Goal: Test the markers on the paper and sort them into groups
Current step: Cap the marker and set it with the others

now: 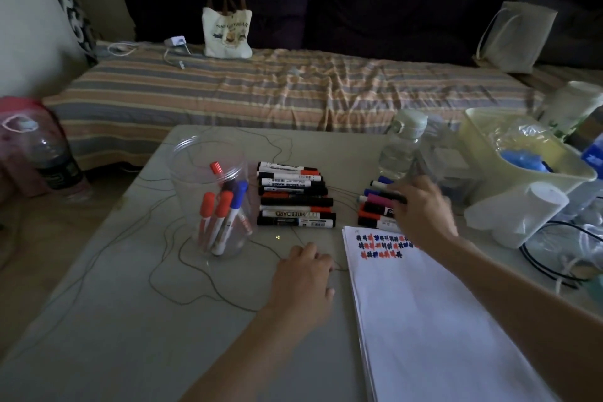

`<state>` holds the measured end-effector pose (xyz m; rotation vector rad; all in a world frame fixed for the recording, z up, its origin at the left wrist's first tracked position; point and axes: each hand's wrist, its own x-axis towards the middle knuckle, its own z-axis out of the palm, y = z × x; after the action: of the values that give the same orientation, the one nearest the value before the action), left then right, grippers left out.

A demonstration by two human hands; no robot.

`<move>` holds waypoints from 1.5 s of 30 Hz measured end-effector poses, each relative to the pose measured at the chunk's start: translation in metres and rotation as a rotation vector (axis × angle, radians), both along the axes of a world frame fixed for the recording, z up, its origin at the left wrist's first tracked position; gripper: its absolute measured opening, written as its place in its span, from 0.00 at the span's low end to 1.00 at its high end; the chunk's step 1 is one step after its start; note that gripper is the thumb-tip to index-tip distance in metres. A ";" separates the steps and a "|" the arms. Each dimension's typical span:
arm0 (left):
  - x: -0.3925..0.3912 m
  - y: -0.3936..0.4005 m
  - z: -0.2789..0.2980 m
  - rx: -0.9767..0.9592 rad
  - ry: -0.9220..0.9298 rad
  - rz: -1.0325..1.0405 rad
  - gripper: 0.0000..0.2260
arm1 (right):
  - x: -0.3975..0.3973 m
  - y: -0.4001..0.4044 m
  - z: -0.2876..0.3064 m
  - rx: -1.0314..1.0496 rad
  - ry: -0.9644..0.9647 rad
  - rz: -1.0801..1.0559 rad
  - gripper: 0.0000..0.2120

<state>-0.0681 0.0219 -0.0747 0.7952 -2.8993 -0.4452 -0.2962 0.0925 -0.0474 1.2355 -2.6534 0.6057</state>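
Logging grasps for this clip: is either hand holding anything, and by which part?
The right hand grips a marker with a black cap and magenta barrel near its capped end, over the right-hand marker pile. The left hand rests on the table, holding nothing.

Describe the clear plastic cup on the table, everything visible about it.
The cup is a tall tumbler of clear, thin-looking plastic that stands upright on the grey table, left of the stacked row of markers. Its wide round mouth is open, with no lid. Inside, several slim markers lean at angles: most have red caps, one has a blue cap, and one red cap pokes up near the rim. Neither hand touches it; the left hand rests on the table to its right.
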 end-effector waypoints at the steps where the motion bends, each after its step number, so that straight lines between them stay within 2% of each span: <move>1: 0.001 -0.003 0.001 0.012 -0.001 0.011 0.16 | 0.014 -0.004 -0.001 0.005 -0.017 0.153 0.13; 3: 0.006 -0.012 0.002 -0.009 -0.006 0.074 0.17 | 0.047 -0.015 -0.006 0.082 -0.047 0.373 0.15; 6: 0.020 -0.026 0.002 -0.098 -0.065 0.204 0.21 | 0.091 -0.037 -0.015 0.152 -0.030 0.472 0.19; 10: 0.035 -0.030 -0.002 -0.065 -0.089 0.208 0.22 | 0.117 -0.054 -0.024 0.240 0.027 0.401 0.21; 14: 0.037 -0.032 -0.004 -0.036 -0.068 0.200 0.22 | 0.127 -0.052 -0.030 0.071 0.103 0.303 0.15; 18: 0.037 -0.030 -0.003 -0.025 -0.065 0.207 0.20 | 0.130 -0.052 -0.032 0.222 0.068 0.241 0.16; 21: 0.039 -0.027 -0.001 0.039 -0.054 0.219 0.19 | 0.132 -0.047 -0.030 0.233 0.077 0.231 0.13; 28: 0.039 -0.023 0.022 0.296 0.008 0.267 0.24 | 0.128 0.021 0.018 0.071 -0.342 0.233 0.05; 30: 0.037 -0.017 0.025 0.405 0.036 0.268 0.25 | 0.126 0.049 0.015 -0.001 -0.569 0.173 0.04; 32: 0.037 -0.009 0.024 0.481 0.040 0.264 0.25 | 0.125 0.070 0.004 -0.078 -0.795 0.092 0.07; 35: 0.037 -0.002 0.017 0.515 0.046 0.269 0.24 | 0.125 0.084 -0.005 -0.058 -0.878 0.020 0.07; 37: 0.035 0.002 0.017 0.545 0.114 0.300 0.23 | 0.128 0.087 -0.001 -0.100 -0.943 0.042 0.08; 41: 0.024 0.017 0.029 0.944 0.407 0.331 0.07 | 0.138 0.095 0.020 -0.160 -1.121 0.097 0.09; 45: 0.016 0.035 0.041 1.312 0.559 0.329 0.08 | 0.142 0.097 0.031 -0.177 -1.138 0.124 0.10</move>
<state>-0.0521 0.0573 -0.0342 0.9530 -1.6374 -2.1258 -0.1539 0.1894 -0.0166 1.2062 -3.1695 2.0082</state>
